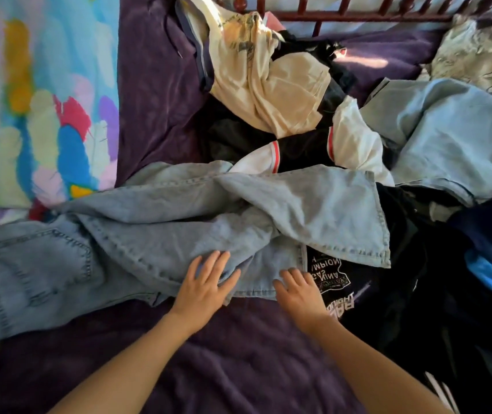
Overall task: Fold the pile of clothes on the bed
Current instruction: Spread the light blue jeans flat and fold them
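Jeans (179, 216) sprawl across the bed (238, 369); I see left hand (206, 285) and right hand (298, 294) flat, released, on their near edge.

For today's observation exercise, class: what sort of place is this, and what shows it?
Most likely a bedroom: a purple bedspread covers the surface, a dark red railed bed frame runs along the far edge, and light blue jeans lie among unfolded clothes on top.
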Motion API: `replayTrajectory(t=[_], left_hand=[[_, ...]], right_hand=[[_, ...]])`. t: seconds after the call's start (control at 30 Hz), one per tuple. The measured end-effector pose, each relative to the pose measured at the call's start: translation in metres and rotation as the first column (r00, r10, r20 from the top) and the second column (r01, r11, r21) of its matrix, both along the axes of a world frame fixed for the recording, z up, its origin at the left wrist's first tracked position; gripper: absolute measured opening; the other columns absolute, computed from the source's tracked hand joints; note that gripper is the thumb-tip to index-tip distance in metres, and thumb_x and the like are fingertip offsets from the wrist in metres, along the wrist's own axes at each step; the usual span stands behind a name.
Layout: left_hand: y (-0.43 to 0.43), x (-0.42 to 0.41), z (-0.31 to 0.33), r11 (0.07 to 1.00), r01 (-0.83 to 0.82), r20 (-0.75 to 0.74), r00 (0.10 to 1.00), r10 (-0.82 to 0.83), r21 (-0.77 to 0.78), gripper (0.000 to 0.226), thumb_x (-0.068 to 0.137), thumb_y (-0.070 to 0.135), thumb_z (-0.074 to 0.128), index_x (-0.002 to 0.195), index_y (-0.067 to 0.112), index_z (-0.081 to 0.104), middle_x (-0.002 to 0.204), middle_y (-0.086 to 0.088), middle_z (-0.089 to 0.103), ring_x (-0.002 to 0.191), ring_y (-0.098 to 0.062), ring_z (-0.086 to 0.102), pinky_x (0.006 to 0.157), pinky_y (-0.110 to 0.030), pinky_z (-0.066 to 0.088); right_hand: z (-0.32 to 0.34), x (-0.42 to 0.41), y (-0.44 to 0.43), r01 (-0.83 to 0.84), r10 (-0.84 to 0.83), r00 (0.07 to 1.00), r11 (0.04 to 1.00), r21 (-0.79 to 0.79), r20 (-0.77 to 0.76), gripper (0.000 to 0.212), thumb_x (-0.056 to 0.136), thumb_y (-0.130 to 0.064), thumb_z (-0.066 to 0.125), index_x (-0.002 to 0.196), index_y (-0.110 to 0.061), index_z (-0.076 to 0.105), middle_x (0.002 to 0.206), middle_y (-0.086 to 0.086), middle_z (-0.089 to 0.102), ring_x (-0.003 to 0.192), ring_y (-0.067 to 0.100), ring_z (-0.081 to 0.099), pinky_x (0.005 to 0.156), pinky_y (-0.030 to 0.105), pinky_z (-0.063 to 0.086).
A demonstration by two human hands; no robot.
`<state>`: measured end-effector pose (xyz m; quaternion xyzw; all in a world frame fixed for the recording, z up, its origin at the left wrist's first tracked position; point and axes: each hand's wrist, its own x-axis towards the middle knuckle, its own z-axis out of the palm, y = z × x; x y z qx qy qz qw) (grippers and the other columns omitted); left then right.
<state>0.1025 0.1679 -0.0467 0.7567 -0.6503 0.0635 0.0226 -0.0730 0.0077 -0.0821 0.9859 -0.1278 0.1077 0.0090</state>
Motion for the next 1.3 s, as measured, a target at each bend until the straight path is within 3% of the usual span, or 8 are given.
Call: replayTrajectory(t=[0.2, 0.27, 0.33, 0.53, 0.63, 0.77, 0.9, 1.3], left_hand=[[0.024, 0.007, -0.010, 1.000, -0.017, 0.025, 1.000, 0.018, -0.026, 0.076, 0.053, 0.005, 0.082, 0.120, 0.017, 0.050, 0.129, -0.020, 0.046, 0.115, -0.034, 0.043, 0.084, -0.052, 0.049], [0.026, 0.008, -0.011, 0.999, -0.022, 0.019, 1.000, 0.023, -0.042, 0.073, 0.051, 0.002, 0.082, 0.117, 0.016, 0.054, 0.120, -0.021, 0.057, 0.109, -0.034, 0.050, 0.080, -0.050, 0.052], [0.025, 0.011, -0.009, 0.998, -0.024, 0.003, 1.000, 0.025, -0.050, 0.063, 0.049, -0.001, 0.083, 0.108, 0.015, 0.066, 0.110, -0.019, 0.065, 0.099, -0.034, 0.061, 0.075, -0.047, 0.053], [0.017, 0.019, 0.013, 0.991, -0.044, -0.095, 0.995, 0.032, -0.130, 0.024, 0.071, 0.008, 0.052, 0.084, 0.014, 0.072, 0.080, -0.006, 0.066, 0.067, -0.023, 0.061, 0.052, -0.031, 0.050], [0.012, 0.020, 0.040, 0.985, -0.111, -0.136, 0.986, 0.093, -0.130, 0.022, 0.060, 0.003, 0.070, 0.082, 0.010, 0.072, 0.074, -0.005, 0.066, 0.058, -0.025, 0.061, 0.046, -0.030, 0.048], [0.014, 0.014, 0.074, 0.965, -0.211, -0.204, 0.963, 0.177, -0.159, 0.042, 0.045, -0.007, 0.085, 0.083, 0.007, 0.072, 0.070, -0.008, 0.068, 0.055, -0.027, 0.063, 0.046, -0.031, 0.050], [0.022, 0.018, 0.099, 0.932, -0.217, -0.244, 0.959, 0.147, -0.290, 0.022, 0.078, 0.011, 0.051, 0.086, 0.005, 0.071, 0.071, -0.008, 0.068, 0.056, -0.026, 0.065, 0.044, -0.033, 0.052], [0.030, 0.022, 0.083, 0.895, -0.273, -0.278, 0.944, 0.178, -0.354, 0.029, 0.083, 0.021, 0.046, 0.084, 0.005, 0.071, 0.077, -0.006, 0.068, 0.063, -0.026, 0.065, 0.055, -0.034, 0.052]], right_hand=[[-0.014, 0.001, 0.009, 0.058, -0.055, 0.981, 0.998, 0.009, -0.188, 0.035, 0.068, -0.017, 0.041, 0.095, -0.015, 0.063, 0.092, 0.013, 0.052, 0.082, 0.028, 0.041, 0.058, 0.035, 0.050], [-0.012, 0.005, 0.008, 0.043, -0.043, 0.967, 0.999, -0.006, -0.250, 0.035, 0.063, -0.019, 0.057, 0.096, -0.015, 0.068, 0.094, 0.015, 0.051, 0.081, 0.031, 0.049, 0.058, 0.036, 0.051], [-0.009, 0.006, 0.007, 0.055, -0.051, 0.954, 0.998, 0.007, -0.295, 0.042, 0.049, -0.016, 0.074, 0.091, -0.015, 0.069, 0.086, 0.013, 0.060, 0.074, 0.031, 0.058, 0.057, 0.034, 0.052], [0.016, -0.015, 0.010, 0.156, -0.126, 0.967, 0.980, 0.121, -0.222, 0.012, 0.061, -0.020, 0.049, 0.056, -0.017, 0.060, 0.056, -0.002, 0.056, 0.052, 0.020, 0.057, 0.047, 0.023, 0.042], [0.043, -0.024, 0.006, 0.203, -0.171, 0.962, 0.969, 0.138, -0.214, 0.012, 0.043, -0.017, 0.065, 0.055, -0.017, 0.061, 0.046, -0.003, 0.053, 0.042, 0.017, 0.055, 0.042, 0.017, 0.039], [0.062, -0.025, 0.023, 0.293, -0.241, 0.931, 0.942, 0.165, -0.274, 0.027, 0.041, -0.022, 0.080, 0.065, -0.019, 0.067, 0.063, -0.002, 0.061, 0.057, 0.021, 0.062, 0.043, 0.028, 0.048], [0.047, -0.004, 0.043, 0.388, -0.284, 0.862, 0.903, 0.184, -0.420, 0.059, 0.015, -0.022, 0.090, 0.070, -0.021, 0.070, 0.067, 0.002, 0.062, 0.060, 0.023, 0.064, 0.042, 0.031, 0.049], [0.027, 0.006, 0.031, 0.291, -0.222, 0.883, 0.950, 0.111, -0.413, 0.037, 0.026, -0.014, 0.086, 0.057, -0.016, 0.065, 0.058, 0.001, 0.057, 0.052, 0.023, 0.059, 0.046, 0.027, 0.047]])
